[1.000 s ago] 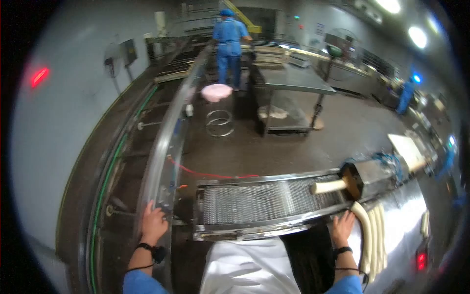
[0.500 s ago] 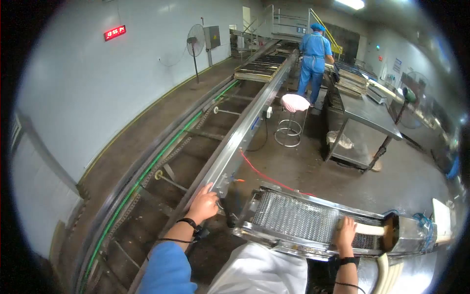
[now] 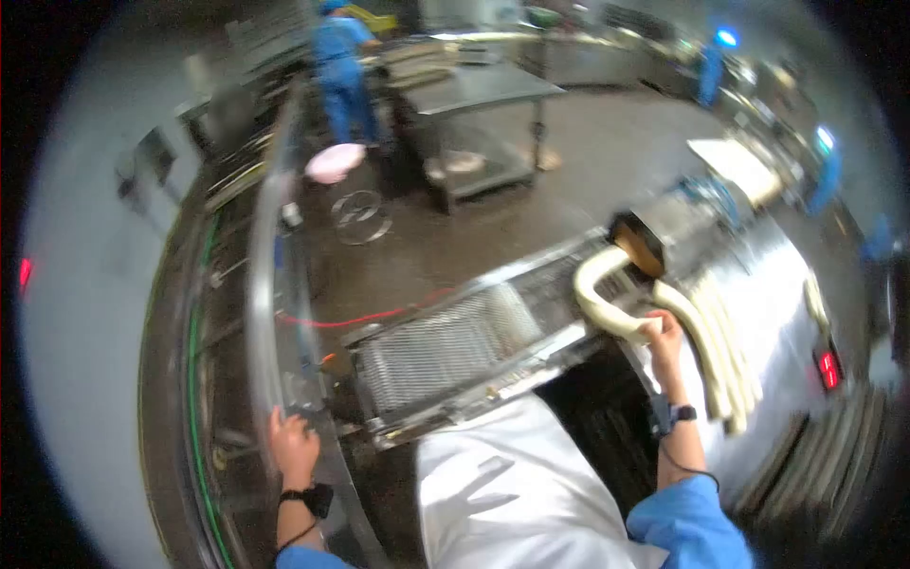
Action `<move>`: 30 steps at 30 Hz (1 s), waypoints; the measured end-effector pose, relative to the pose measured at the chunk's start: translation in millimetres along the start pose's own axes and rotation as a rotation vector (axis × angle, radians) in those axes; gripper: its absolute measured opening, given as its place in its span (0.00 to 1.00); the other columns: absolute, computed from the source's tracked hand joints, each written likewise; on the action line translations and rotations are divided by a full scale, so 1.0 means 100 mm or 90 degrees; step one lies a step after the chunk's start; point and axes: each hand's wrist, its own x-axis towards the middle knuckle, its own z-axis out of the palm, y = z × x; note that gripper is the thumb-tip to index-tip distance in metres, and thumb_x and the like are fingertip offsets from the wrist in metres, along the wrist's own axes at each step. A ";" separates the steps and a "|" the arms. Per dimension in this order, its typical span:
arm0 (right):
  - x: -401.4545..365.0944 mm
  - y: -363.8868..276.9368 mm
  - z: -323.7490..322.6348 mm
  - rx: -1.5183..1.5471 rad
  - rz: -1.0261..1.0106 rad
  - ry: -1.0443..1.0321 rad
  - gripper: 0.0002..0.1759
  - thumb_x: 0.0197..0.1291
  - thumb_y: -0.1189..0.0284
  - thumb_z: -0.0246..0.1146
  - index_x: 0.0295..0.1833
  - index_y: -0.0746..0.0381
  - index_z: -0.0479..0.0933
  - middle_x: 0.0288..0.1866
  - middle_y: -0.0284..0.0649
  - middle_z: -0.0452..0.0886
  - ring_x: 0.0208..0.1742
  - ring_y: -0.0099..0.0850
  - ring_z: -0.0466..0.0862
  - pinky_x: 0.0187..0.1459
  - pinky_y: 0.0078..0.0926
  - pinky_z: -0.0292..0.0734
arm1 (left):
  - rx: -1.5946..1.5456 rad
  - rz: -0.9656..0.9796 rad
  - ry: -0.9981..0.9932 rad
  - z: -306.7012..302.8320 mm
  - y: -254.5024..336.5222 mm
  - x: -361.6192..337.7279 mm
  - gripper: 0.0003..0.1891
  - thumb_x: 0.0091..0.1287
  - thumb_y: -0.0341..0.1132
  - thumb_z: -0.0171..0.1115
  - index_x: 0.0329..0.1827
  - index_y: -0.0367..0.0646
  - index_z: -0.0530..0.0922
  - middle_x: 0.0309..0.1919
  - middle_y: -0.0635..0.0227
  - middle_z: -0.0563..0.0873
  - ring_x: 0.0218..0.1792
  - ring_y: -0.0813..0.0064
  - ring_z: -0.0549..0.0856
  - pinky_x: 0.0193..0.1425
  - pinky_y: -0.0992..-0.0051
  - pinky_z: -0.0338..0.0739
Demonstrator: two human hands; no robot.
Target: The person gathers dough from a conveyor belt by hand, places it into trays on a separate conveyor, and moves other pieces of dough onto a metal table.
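From the head camera, the right hand [image 3: 661, 332] pinches the free end of a pale rope [image 3: 593, 292] of dough. The rope comes out of the nozzle [image 3: 637, 245], bends in a loop over the far end of the mesh belt [image 3: 436, 353], and runs back to the fingers just beside the steel table [image 3: 791, 275]. There, finished lengths [image 3: 718, 346] lie side by side. The left hand [image 3: 292, 446] rests open on the rail [image 3: 268, 284], well apart from the dough, with its fingers laid loosely over the metal and holding nothing. The main risk appears to be the soft rope. Pulled faster than the nozzle feeds it, it could thin or tear at the bend, and a slack loop could sag onto the mesh and stick or kink. Held only at its tip, the end could also slip from the pinch, or land across the laid lengths and fuse with them. The picture is blurred, so the exact grip cannot be told. Half a second earlier only a short stub showed at the nozzle, and the right hand lay flat on the belt beside it. Now the rope is much longer, and its end has been drawn toward the table. The left hand has kept its place on the rail, while the view has swung to the right.
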 end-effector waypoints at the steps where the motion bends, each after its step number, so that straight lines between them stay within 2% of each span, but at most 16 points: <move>1: -0.08 0.26 -0.47 0.109 0.024 0.039 0.13 0.56 0.79 0.59 0.48 0.61 0.76 0.37 0.40 0.82 0.39 0.29 0.83 0.40 0.22 0.79 | -0.017 -0.021 -0.003 -0.01 0.03 -0.01 0.10 0.48 0.26 0.67 0.35 0.38 0.85 0.48 0.54 0.86 0.67 0.46 0.71 0.71 0.55 0.67; 3: -0.43 0.32 -1.10 0.037 0.068 0.198 0.12 0.52 0.72 0.61 0.44 0.63 0.77 0.31 0.35 0.80 0.30 0.24 0.78 0.33 0.20 0.73 | -0.018 -0.020 -0.015 -0.08 0.13 0.00 0.09 0.49 0.25 0.67 0.35 0.35 0.84 0.49 0.55 0.85 0.69 0.49 0.69 0.70 0.57 0.67; 5: -0.68 0.58 -1.66 -0.291 0.049 0.324 0.12 0.53 0.72 0.60 0.43 0.64 0.78 0.28 0.35 0.79 0.29 0.25 0.78 0.33 0.24 0.74 | -0.021 -0.005 -0.022 0.04 0.00 -0.03 0.09 0.49 0.25 0.65 0.35 0.33 0.82 0.49 0.53 0.84 0.70 0.48 0.66 0.70 0.56 0.65; 6: -0.88 0.31 -1.69 -0.415 0.190 0.329 0.10 0.57 0.71 0.61 0.42 0.64 0.79 0.40 0.43 0.82 0.43 0.34 0.81 0.45 0.35 0.78 | -0.014 -0.005 -0.033 0.04 0.03 -0.02 0.09 0.49 0.25 0.65 0.34 0.33 0.82 0.49 0.52 0.84 0.71 0.48 0.66 0.71 0.57 0.65; 7: -0.97 0.30 -1.74 -0.418 0.198 0.341 0.10 0.57 0.71 0.61 0.42 0.64 0.79 0.40 0.43 0.82 0.43 0.34 0.81 0.45 0.35 0.78 | -0.005 -0.010 -0.043 -0.02 0.07 -0.01 0.09 0.49 0.25 0.65 0.34 0.32 0.82 0.50 0.51 0.83 0.71 0.48 0.65 0.72 0.57 0.64; 9: -1.13 0.28 -1.80 -0.814 -0.036 0.355 0.12 0.56 0.69 0.62 0.44 0.63 0.80 0.46 0.46 0.81 0.50 0.37 0.79 0.50 0.36 0.76 | -0.004 -0.008 -0.050 -0.07 0.14 0.02 0.09 0.50 0.25 0.65 0.34 0.32 0.82 0.49 0.50 0.83 0.72 0.48 0.64 0.72 0.57 0.63; 10: -1.11 0.22 -1.78 -0.809 -0.050 0.331 0.16 0.54 0.68 0.64 0.47 0.63 0.79 0.54 0.48 0.77 0.58 0.42 0.75 0.58 0.40 0.74 | 0.004 -0.018 -0.052 -0.08 0.16 0.02 0.09 0.50 0.25 0.64 0.35 0.31 0.82 0.49 0.50 0.83 0.72 0.48 0.64 0.72 0.58 0.63; 11: -1.04 0.17 -1.73 -0.807 -0.046 0.336 0.16 0.54 0.68 0.64 0.47 0.63 0.79 0.54 0.48 0.77 0.58 0.42 0.75 0.58 0.40 0.74 | 0.005 -0.012 -0.051 -0.08 0.17 0.02 0.09 0.50 0.25 0.64 0.35 0.31 0.82 0.49 0.50 0.83 0.72 0.48 0.64 0.72 0.58 0.63; 13: -0.87 0.08 -1.64 -0.739 -0.066 0.193 0.23 0.53 0.66 0.66 0.55 0.60 0.78 0.63 0.53 0.72 0.66 0.49 0.70 0.67 0.44 0.67 | 0.022 -0.007 -0.050 -0.09 0.16 0.02 0.10 0.50 0.25 0.65 0.35 0.31 0.82 0.50 0.49 0.83 0.72 0.49 0.64 0.72 0.58 0.63; 15: -0.56 0.23 -1.60 -0.791 -0.043 0.074 0.32 0.50 0.63 0.69 0.64 0.52 0.75 0.73 0.55 0.63 0.73 0.52 0.62 0.74 0.48 0.56 | 0.018 -0.009 -0.045 -0.08 0.15 0.02 0.09 0.50 0.25 0.65 0.35 0.31 0.82 0.49 0.49 0.83 0.72 0.49 0.64 0.72 0.58 0.63; 18: -0.11 0.44 -1.44 -0.758 -0.065 0.024 0.40 0.42 0.61 0.71 0.67 0.46 0.73 0.74 0.55 0.61 0.75 0.58 0.59 0.73 0.52 0.54 | 0.012 -0.014 -0.040 -0.07 0.16 0.00 0.09 0.50 0.25 0.65 0.34 0.30 0.83 0.48 0.48 0.84 0.72 0.49 0.65 0.72 0.58 0.63; 22: 0.03 0.15 -1.09 -0.813 0.024 0.010 0.38 0.41 0.61 0.72 0.65 0.45 0.76 0.65 0.54 0.67 0.68 0.54 0.65 0.69 0.53 0.59 | 0.004 -0.020 -0.023 -0.13 0.25 0.02 0.09 0.50 0.25 0.65 0.34 0.30 0.83 0.48 0.48 0.84 0.71 0.49 0.66 0.72 0.58 0.63; 24: -0.03 0.20 -1.08 -0.812 -0.034 0.006 0.36 0.40 0.59 0.72 0.62 0.47 0.78 0.58 0.52 0.70 0.62 0.52 0.68 0.65 0.51 0.62 | 0.005 -0.018 -0.031 -0.11 0.20 0.03 0.10 0.49 0.25 0.65 0.34 0.30 0.83 0.48 0.48 0.84 0.71 0.49 0.66 0.73 0.57 0.63; 25: -0.12 0.13 -1.10 -0.798 -0.030 -0.041 0.37 0.41 0.54 0.73 0.63 0.46 0.77 0.56 0.52 0.71 0.60 0.50 0.70 0.64 0.48 0.66 | 0.005 -0.018 -0.040 -0.08 0.18 0.03 0.10 0.49 0.25 0.65 0.34 0.30 0.83 0.48 0.49 0.84 0.71 0.49 0.66 0.73 0.57 0.63; 28: -0.35 -0.01 -1.17 -0.734 -0.070 -0.101 0.33 0.42 0.54 0.71 0.59 0.50 0.79 0.49 0.51 0.73 0.53 0.46 0.75 0.54 0.42 0.73 | -0.022 -0.036 0.010 0.00 0.11 0.00 0.09 0.48 0.24 0.65 0.34 0.30 0.83 0.48 0.51 0.85 0.71 0.49 0.67 0.72 0.57 0.63; 30: -0.35 0.04 -1.31 -0.718 -0.062 -0.045 0.31 0.44 0.54 0.71 0.57 0.52 0.80 0.47 0.50 0.74 0.51 0.46 0.75 0.54 0.41 0.72 | -0.002 -0.023 -0.005 -0.03 0.14 0.00 0.09 0.48 0.24 0.65 0.34 0.31 0.83 0.47 0.52 0.85 0.70 0.49 0.67 0.72 0.58 0.64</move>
